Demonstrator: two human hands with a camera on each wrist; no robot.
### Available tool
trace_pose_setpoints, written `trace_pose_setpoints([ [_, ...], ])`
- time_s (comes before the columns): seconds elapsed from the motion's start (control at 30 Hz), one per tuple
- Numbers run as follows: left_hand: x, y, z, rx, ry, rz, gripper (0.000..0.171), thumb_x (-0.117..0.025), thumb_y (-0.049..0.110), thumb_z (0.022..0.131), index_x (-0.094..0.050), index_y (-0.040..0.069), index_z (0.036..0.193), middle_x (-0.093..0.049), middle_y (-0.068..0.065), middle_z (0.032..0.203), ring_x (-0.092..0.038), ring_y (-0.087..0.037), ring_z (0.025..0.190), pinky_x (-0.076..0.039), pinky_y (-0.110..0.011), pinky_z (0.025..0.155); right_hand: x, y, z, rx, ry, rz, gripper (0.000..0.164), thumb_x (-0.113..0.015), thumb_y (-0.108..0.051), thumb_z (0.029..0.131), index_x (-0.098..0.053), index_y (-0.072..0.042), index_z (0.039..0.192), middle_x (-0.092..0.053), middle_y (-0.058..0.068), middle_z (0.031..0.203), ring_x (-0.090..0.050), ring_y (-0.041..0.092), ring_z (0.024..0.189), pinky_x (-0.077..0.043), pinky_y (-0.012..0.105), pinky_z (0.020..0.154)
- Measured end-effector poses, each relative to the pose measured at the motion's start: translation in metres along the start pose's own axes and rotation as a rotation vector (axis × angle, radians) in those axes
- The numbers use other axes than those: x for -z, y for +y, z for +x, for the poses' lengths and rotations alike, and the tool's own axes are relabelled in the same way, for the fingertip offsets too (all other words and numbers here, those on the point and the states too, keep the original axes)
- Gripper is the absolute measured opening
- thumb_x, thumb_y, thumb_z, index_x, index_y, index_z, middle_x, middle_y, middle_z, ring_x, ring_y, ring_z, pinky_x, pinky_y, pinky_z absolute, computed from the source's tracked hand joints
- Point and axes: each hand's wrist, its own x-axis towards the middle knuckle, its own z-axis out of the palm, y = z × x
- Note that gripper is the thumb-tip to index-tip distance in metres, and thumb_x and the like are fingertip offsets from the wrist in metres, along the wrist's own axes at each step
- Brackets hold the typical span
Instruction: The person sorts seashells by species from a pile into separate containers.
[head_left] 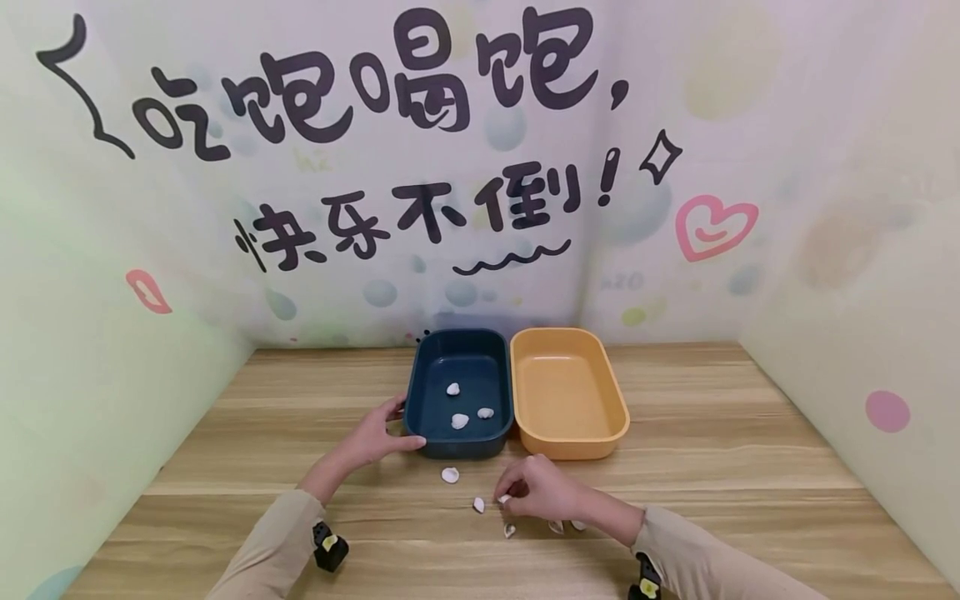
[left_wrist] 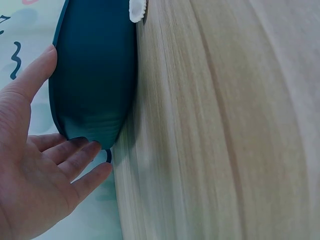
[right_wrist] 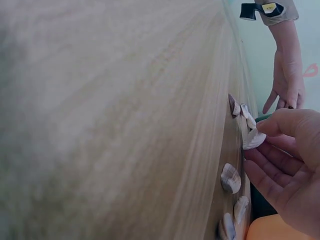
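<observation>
Between thumb and fingertips my right hand [head_left: 546, 490] pinches a small white seashell [right_wrist: 254, 139], just above the table in front of the containers. Loose seashells lie around it, among them one [head_left: 450, 475] near the blue container and another [head_left: 478, 505] to the hand's left. A brownish seashell [right_wrist: 230, 178] shows in the right wrist view. My left hand [head_left: 378, 435] rests at the near left corner of the dark blue container [head_left: 459, 450], its thumb at the rim and its fairly straight fingers against the side. Three white seashells [head_left: 460, 422] lie inside that container.
A yellow-orange container [head_left: 573, 448] stands right beside the blue one, with nothing seen inside. Both are at the back of the wood-grain table [head_left: 697, 433], near a printed curtain [head_left: 420, 292]. Similar walls rise on the left and right.
</observation>
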Motion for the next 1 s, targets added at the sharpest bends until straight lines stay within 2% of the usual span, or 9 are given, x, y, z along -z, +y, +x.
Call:
trace_pose_setpoints([
  [0.3, 0.001, 0.001, -0.001, -0.001, 0.002, 0.003, 0.08, -0.074, 0.026, 0.076, -0.031, -0.003, 0.138, -0.041, -0.023, 0.135, -0.042, -0.037, 0.119, -0.039, -0.05, 0.094, 0.005, -0.001, -0.002, 0.028, 0.041, -0.005, 0.012, -0.064, 0.0, 0.079, -0.07, -0.004, 0.089, -0.067, 0.0, 0.084, -0.056, -0.001, 0.073, -0.05, 0.017, 0.066],
  [0.63, 0.001, 0.001, -0.001, -0.003, 0.003, 0.015, 0.08, -0.073, 0.027, 0.076, -0.031, -0.003, 0.138, -0.041, -0.023, 0.134, -0.042, -0.037, 0.119, -0.039, -0.05, 0.094, 0.013, -0.007, -0.001, -0.043, 0.083, 0.068, 0.013, -0.063, -0.001, 0.081, -0.069, -0.002, 0.092, -0.067, 0.0, 0.089, -0.059, 0.003, 0.077, -0.05, 0.019, 0.068],
  [1.0, 0.0, 0.002, -0.002, 0.007, 0.013, 0.02, 0.08, -0.074, 0.026, 0.076, -0.031, -0.003, 0.138, -0.041, -0.023, 0.134, -0.042, -0.037, 0.119, -0.039, -0.049, 0.094, 0.022, -0.014, 0.003, -0.03, 0.128, 0.076, 0.016, -0.062, 0.0, 0.081, -0.069, 0.0, 0.096, -0.067, 0.002, 0.092, -0.058, 0.005, 0.076, -0.05, 0.019, 0.071],
])
